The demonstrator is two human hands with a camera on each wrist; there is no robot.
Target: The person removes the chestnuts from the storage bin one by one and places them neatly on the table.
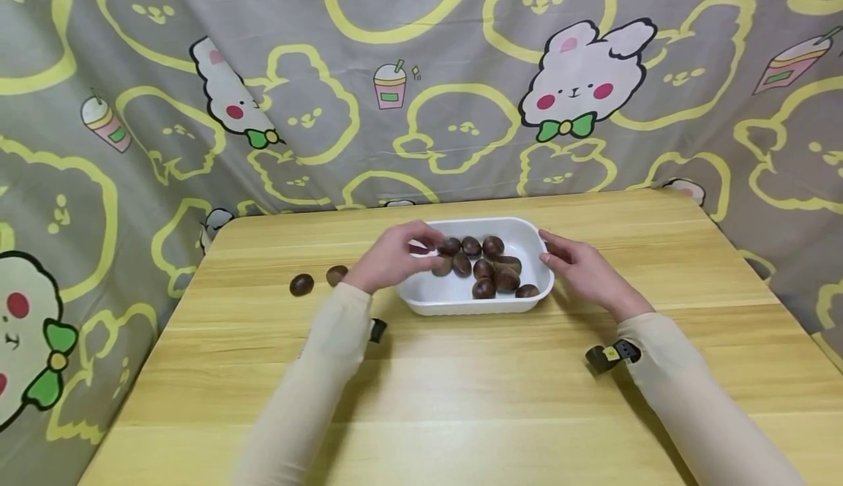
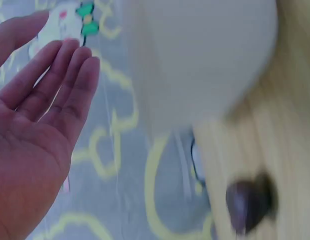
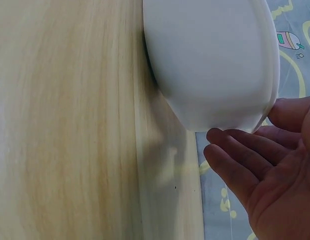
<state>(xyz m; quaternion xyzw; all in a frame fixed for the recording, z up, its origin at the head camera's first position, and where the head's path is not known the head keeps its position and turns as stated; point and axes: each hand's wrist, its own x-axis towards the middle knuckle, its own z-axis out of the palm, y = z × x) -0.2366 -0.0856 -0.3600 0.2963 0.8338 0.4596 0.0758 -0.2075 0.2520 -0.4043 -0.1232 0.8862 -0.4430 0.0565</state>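
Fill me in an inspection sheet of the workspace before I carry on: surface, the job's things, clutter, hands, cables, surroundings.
Surface: light wood-grain table.
Tray: white tray on the table, rounded corners.
Nuts inside: brown nuts in a loose group.
Nuts outside: two loose nuts on the table, left of the tray.
Clutter: nothing seen.
Left hand: left hand over the tray's left end, fingers extended; contact cannot be told.
Right hand: right hand at the tray's right end, fingers fairly straight, thumb at the rim.
Cables: nothing seen.
Surroundings: grey cartoon-print cloth behind the table and along its left.
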